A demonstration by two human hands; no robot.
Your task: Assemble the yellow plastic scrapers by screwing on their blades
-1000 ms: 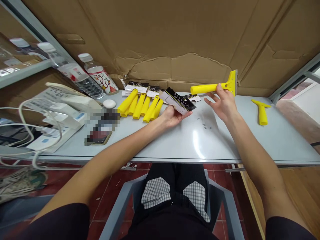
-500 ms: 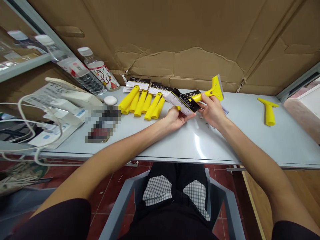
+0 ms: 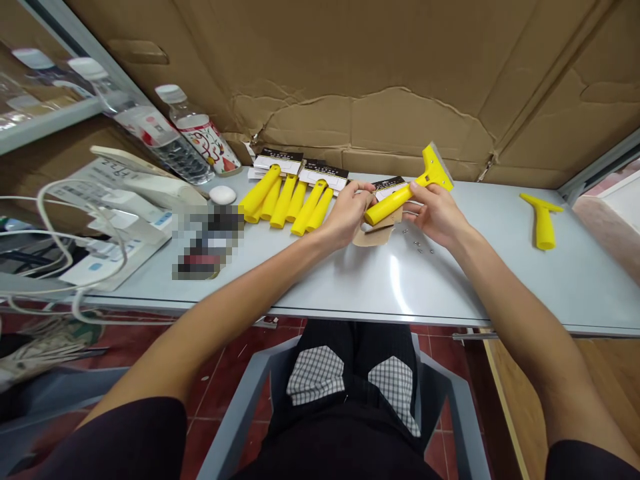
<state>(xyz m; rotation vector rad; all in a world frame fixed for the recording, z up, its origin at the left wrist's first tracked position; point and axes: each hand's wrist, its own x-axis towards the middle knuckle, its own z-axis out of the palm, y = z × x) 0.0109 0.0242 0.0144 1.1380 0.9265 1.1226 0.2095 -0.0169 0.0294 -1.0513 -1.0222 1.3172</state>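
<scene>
My right hand (image 3: 439, 212) is closed around the neck of a yellow scraper (image 3: 393, 201). Its wide head with a metal blade points up and away, and its handle slants down toward my left hand (image 3: 349, 212). The fingers of that hand pinch a cardboard card (image 3: 374, 237), whose plain brown side shows below the scraper handle; the fingers hide part of it. Behind the scraper lies a black-and-white printed card (image 3: 390, 186). Several small metal screws (image 3: 419, 245) are scattered on the table just under my right hand.
Several yellow scraper handles (image 3: 284, 202) with printed cards lie in a row at left. A lone yellow handle (image 3: 544, 223) lies far right. A white round object (image 3: 223, 195), bottles (image 3: 200, 137) and white cables (image 3: 47, 243) crowd the left. Cardboard (image 3: 400, 60) walls the back.
The card in my left hand has turned from its printed face to its brown side and moved below the scraper handle. My right hand still holds the scraper in nearly the same place.
</scene>
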